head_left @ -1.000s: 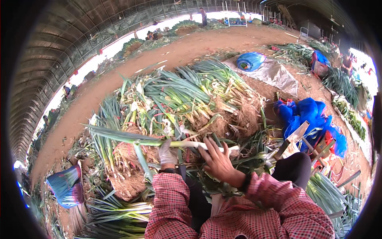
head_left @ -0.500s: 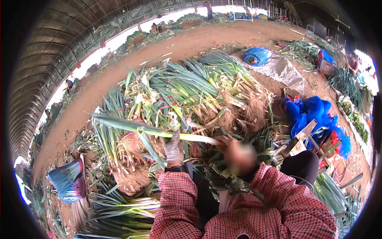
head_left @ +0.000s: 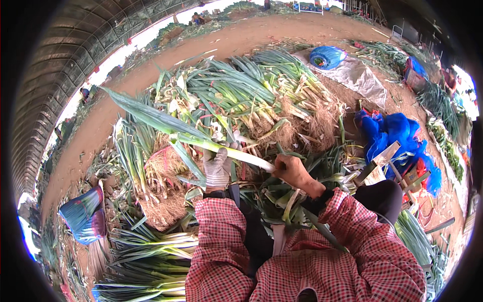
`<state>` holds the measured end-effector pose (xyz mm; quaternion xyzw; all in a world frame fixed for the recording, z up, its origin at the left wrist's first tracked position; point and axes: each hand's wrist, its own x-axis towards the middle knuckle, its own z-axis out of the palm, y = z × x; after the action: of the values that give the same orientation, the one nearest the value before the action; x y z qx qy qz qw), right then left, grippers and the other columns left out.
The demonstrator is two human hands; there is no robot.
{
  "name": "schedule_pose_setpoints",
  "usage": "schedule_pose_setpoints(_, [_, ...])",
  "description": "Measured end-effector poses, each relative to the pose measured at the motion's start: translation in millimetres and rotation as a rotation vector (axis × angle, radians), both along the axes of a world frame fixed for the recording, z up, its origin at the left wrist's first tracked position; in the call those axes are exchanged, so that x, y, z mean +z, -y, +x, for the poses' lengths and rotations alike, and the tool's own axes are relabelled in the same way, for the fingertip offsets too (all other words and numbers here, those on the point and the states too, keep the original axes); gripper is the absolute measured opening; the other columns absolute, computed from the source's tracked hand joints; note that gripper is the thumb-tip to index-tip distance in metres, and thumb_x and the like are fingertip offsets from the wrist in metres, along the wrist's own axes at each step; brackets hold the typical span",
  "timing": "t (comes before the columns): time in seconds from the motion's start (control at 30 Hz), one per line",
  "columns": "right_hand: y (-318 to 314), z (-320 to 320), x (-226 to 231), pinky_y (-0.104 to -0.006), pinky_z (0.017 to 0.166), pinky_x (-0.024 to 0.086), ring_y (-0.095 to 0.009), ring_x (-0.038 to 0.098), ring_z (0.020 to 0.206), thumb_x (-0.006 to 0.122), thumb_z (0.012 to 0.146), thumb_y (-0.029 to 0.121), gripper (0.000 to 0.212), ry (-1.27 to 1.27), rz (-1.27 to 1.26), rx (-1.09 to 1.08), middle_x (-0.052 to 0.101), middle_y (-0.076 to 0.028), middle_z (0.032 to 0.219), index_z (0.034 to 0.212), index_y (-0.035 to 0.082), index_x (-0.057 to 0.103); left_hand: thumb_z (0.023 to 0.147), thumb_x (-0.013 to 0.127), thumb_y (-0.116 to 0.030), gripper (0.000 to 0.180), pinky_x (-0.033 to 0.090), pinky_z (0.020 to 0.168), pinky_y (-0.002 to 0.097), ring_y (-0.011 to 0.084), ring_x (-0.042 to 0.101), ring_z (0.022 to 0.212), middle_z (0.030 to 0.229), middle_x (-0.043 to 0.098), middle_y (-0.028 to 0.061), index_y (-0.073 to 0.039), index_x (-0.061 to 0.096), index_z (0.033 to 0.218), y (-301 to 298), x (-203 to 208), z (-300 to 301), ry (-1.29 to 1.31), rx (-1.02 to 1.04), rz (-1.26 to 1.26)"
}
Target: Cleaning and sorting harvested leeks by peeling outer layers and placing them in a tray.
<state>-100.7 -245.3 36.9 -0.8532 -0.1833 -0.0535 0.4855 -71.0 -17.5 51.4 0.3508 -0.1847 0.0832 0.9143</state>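
A long leek (head_left: 254, 160) lies slantwise in front of me, with green leaves toward the upper left and a bare white shank toward the right. My left hand (head_left: 217, 170), in a striped glove, is wrapped round its middle. At the white root end, the bare fingers of my right hand (head_left: 296, 174) are closed on the tip; the fingertips are partly hidden. One green leaf hangs down from the stalk beside my left wrist. Just beyond my hands is a heap of leeks (head_left: 234, 93) with shaggy brown roots (head_left: 322, 126).
Cleaned leeks (head_left: 151, 274) lie in rows at lower left, below a blue bundle (head_left: 83, 214). Blue netting (head_left: 392, 138) and a wooden frame (head_left: 385, 161) stand close on my right. Farther back, a roll of blue netting (head_left: 327, 58) rests on a pale sheet (head_left: 359, 83).
The leek has tilted, its leafy end rising and its white end still in my right hand. My left hand has turned round the stalk. The view has shifted slightly.
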Motion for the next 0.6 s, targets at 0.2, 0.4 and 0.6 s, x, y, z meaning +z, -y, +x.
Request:
schedule_pose_setpoints(0.2, [-3,-8,-9,-0.0354,0.057,0.044,-0.029,0.056,0.063,0.068,0.064,0.002,0.02,0.093,-0.025,-0.02,0.055,-0.013,0.067,0.072,0.0,0.05,0.083,0.057,-0.001,0.024,0.051,0.08,0.0499,0.0271,0.061,0.085,0.091,0.058,0.01,-0.004,0.048,0.105,6,5,-1,-0.121,0.044,0.041])
schedule_pose_setpoints(0.4, [-7,-21,0,-0.036,0.066,0.043,-0.028,0.056,0.078,0.069,0.061,0.001,0.021,0.373,-0.122,0.06,0.056,-0.009,0.078,0.074,0.004,0.053,0.082,0.056,0.001,0.02,0.054,0.073,0.0456,0.0257,0.06,0.078,0.086,0.057,0.0111,-0.002,0.049,0.101,6,2,10,-0.315,0.226,0.03])
schedule_pose_setpoints(0.6, [7,-42,17,-0.0288,0.065,0.047,-0.017,0.061,0.074,0.068,0.068,-0.005,0.021,0.069,0.2,0.278,0.058,-0.004,0.081,0.079,0.006,0.054,0.08,0.057,-0.004,0.015,0.048,0.061,0.0351,0.0175,0.049,0.062,0.07,0.048,0.004,-0.007,0.047,0.091,-13,-5,11,-0.323,0.238,-0.311])
